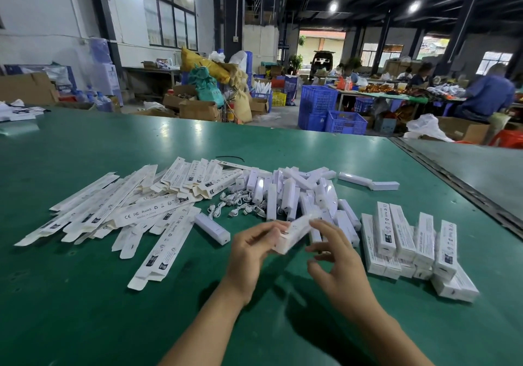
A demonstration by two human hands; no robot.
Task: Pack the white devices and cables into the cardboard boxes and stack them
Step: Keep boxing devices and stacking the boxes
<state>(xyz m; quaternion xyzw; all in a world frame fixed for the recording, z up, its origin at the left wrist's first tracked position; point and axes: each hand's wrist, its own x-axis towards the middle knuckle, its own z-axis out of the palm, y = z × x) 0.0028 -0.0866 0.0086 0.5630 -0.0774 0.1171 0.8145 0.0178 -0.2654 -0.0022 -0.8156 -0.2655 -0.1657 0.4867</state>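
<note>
My left hand (252, 249) grips a small white box (294, 234), blurred by motion, just above the green table (85, 295). My right hand (335, 255) is at the box's right end, fingers spread and loosely curled beside it. Behind my hands lies a heap of white devices (294, 193) and a tangle of white cables (240, 207). Flat unfolded boxes (119, 210) are strewn at the left. Packed boxes (410, 241) are stacked at the right.
One white device (212, 228) lies alone left of my hands. A black cable tie (229, 157) lies behind the heap. A metal seam (458, 187) splits the table at the right. Blue crates (328, 110), cartons and seated people fill the hall beyond.
</note>
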